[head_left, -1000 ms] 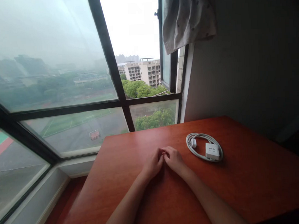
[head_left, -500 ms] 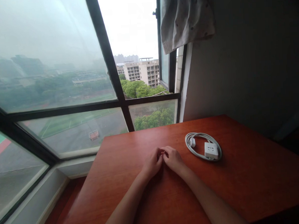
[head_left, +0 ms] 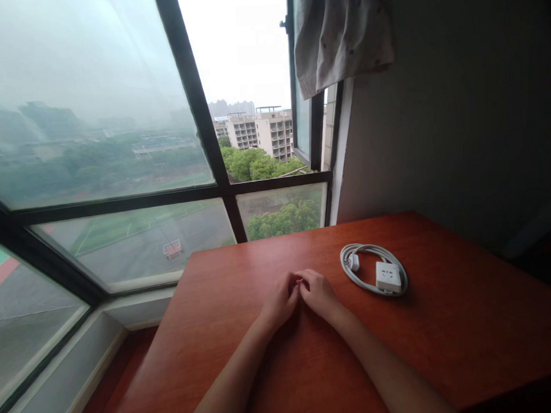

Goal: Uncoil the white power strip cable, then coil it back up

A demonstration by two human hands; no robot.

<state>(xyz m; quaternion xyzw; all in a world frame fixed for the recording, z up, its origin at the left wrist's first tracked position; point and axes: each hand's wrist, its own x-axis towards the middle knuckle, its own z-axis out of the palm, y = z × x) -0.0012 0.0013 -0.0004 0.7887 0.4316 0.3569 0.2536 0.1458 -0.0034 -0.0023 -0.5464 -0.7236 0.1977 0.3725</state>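
Observation:
My left hand (head_left: 281,300) and my right hand (head_left: 316,295) rest together on the red-brown wooden table (head_left: 207,321). Their fingers are curled inward and the fingertips meet in the middle. No object shows in either hand, though the undersides are hidden. To the right of my right hand, apart from it, lies a coiled white extension cord (head_left: 372,248). Its square socket block (head_left: 388,277) sits at the right side of the coil, socket face up. The plug (head_left: 352,262) lies inside the left part of the loop.
Dark-framed windows (head_left: 118,202) run along the far and left sides, with one sash (head_left: 304,118) swung open. A spotted curtain (head_left: 343,36) hangs at the upper right, beside a shadowed wall (head_left: 438,130). The table's left edge drops to a dark red floor (head_left: 122,375).

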